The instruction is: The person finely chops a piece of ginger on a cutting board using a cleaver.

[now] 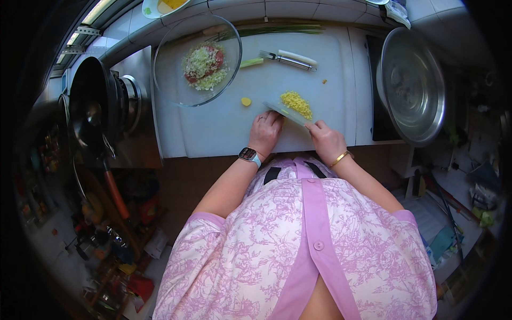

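Observation:
My right hand grips the handle of a kitchen knife, its broad blade slanting up to the left over a white cutting board. Close against the near side of the blade, my left hand has its fingers bent; whatever lies beneath them is hidden. Just beyond the blade is a heap of minced yellow ginger. A round ginger slice lies apart, left of the knife tip. Farther back on the left, a clear glass bowl holds ground meat topped with a chopped pale-green vegetable.
A peeler-like tool with a white handle and a metal fork lie at the back, near a green stalk piece. Long green stalks line the wall. A black wok stands left; a steel basin stands right.

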Demonstrator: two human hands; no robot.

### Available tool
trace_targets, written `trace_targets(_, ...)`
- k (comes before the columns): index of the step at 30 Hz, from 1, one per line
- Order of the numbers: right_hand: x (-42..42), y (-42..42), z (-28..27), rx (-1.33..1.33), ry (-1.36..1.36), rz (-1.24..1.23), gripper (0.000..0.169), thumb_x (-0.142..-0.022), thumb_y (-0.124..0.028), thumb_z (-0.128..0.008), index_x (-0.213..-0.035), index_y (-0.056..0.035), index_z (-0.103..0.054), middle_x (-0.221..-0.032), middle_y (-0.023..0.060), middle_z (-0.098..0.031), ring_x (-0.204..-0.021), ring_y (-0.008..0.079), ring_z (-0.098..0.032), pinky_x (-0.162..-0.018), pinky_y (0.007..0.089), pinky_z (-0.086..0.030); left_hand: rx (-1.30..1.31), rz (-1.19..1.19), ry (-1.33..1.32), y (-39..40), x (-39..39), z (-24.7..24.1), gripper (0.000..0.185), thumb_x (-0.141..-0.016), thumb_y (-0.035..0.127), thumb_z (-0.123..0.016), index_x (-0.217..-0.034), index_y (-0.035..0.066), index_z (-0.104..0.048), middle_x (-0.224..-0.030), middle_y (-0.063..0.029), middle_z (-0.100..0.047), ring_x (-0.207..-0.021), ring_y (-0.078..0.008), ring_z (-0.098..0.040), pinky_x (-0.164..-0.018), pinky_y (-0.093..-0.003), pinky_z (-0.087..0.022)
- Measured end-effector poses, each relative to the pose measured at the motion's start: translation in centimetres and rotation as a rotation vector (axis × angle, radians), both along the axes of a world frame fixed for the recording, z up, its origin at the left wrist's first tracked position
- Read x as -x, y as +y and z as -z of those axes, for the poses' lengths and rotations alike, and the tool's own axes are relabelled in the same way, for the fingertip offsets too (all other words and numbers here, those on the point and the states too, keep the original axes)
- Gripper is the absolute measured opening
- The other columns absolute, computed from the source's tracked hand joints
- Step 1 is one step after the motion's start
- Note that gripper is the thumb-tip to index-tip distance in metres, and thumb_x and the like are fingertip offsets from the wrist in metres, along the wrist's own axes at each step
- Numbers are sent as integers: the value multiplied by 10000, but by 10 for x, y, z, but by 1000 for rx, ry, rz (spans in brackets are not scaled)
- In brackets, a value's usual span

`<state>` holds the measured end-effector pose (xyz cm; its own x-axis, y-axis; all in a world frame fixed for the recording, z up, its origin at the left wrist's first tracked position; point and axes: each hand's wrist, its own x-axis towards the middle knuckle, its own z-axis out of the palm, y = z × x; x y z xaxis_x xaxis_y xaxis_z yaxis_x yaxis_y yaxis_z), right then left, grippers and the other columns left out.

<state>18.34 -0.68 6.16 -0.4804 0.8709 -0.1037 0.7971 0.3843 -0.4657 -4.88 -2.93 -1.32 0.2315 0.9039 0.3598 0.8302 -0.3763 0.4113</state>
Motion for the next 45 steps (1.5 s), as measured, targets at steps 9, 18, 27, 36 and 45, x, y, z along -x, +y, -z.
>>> trace_targets(9,16,7,16,-31,71,55,211,-960,-94,-615,-1142,-156,-703,-969,106,-675,-711,388,-694,-620,493,-577,38,-26,-17,2,-2,-4,167,-826,93,-725,-989,90,-690,-1078,-71,-687,-1002,-281,-654,-862,-420,-507)
trace_targets(18,6,2,-1,20,0,6,213,-965,-92,-632,-1160,-146,-697,-974,108,-668,-745,390,-683,-638,482,-564,5,-30,-56,1,-4,-1,156,-816,79,-718,-969,69,-692,-1036,-87,-665,-961,-290,-644,-801,-427,-523)
trace_targets(27,19,11,17,-4,74,26,205,-942,-75,-617,-1115,-145,-705,-968,125,-671,-727,400,-693,-628,498,-576,44,-57,-120,2,-5,-2,119,-820,64,-736,-926,77,-683,-1020,-86,-677,-928,-303,-649,-746,-426,-527)
trace_targets(36,11,5,-1,15,27,8,198,-946,-90,-633,-1119,-148,-711,-985,119,-684,-742,392,-696,-641,498,-578,-16,-70,-101,2,-6,-1,105,-834,79,-750,-911,82,-678,-1014,-69,-688,-895,-284,-657,-727,-416,-524)
trace_targets(45,23,12,17,6,72,33,178,-942,-92,-641,-1094,-135,-723,-967,124,-686,-727,394,-690,-643,504,-576,3,-77,-128,2,-6,1,98,-842,71,-749,-902,87,-674,-989,-57,-692,-843,-286,-668,-693,-412,-549)
